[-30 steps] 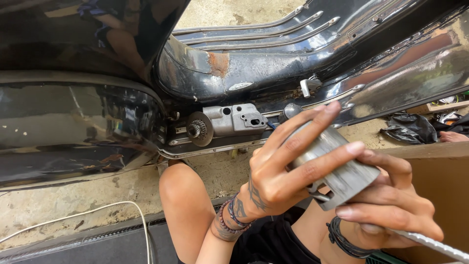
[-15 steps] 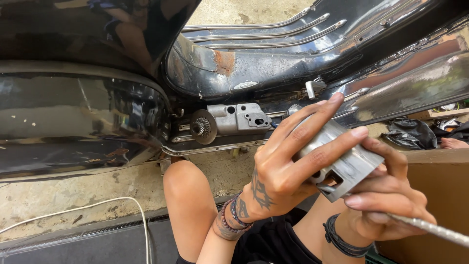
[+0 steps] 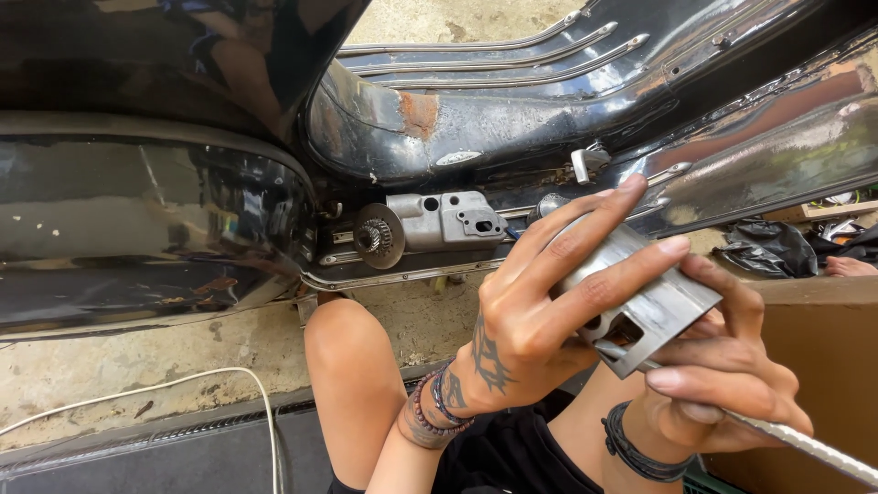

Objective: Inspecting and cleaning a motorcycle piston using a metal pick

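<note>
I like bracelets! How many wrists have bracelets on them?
2: beaded bracelets on the left hand's wrist, black cord bracelets on the right hand's wrist.

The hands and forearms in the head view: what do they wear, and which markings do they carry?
Both forearms are bare, with no sleeves or gloves. The left hand has a dark angular tattoo on its back and more tattooing at the wrist, where beaded bracelets in dark and reddish tones sit. The right hand has a dark corded band around its wrist.

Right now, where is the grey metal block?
In the head view, right of centre, the grey metal block sits between the left hand and right hand, below the black scooter body.
</note>
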